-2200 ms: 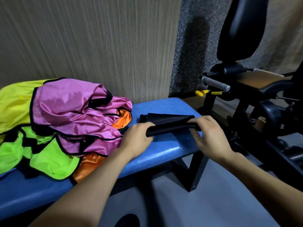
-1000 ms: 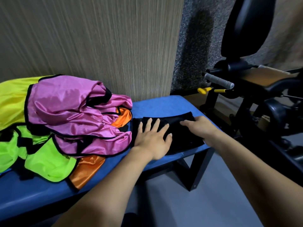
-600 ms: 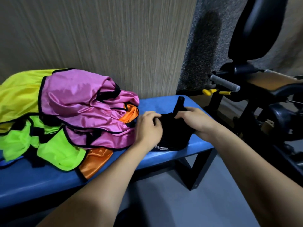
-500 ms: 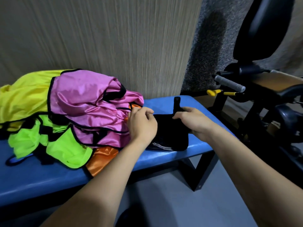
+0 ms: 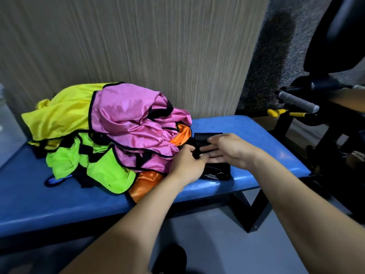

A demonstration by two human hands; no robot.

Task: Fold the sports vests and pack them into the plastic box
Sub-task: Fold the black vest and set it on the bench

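A small folded black vest [image 5: 216, 171] lies on the blue bench [image 5: 256, 155], right of a heap of loose vests: pink [image 5: 130, 119], yellow [image 5: 63, 113], lime green [image 5: 106, 171] and orange [image 5: 146, 182]. My left hand [image 5: 187, 165] pinches the black vest's left edge with curled fingers. My right hand [image 5: 231, 149] lies across the vest's top with fingers straight, pressing a folded flap down. Most of the black vest is hidden under both hands. At the far left edge shows a pale translucent thing [image 5: 4, 119], perhaps the plastic box; too little shows to tell.
A ribbed beige wall panel [image 5: 138, 46] stands right behind the bench. Black gym equipment [image 5: 325, 115] with a grey grip and yellow levers crowds the right side. The bench's black leg [image 5: 250, 212] stands on grey floor.
The black vest went from spread flat to a smaller bundle. Both hands drew together over it, and the upright strap seen half a second ago now lies folded down under my right hand.
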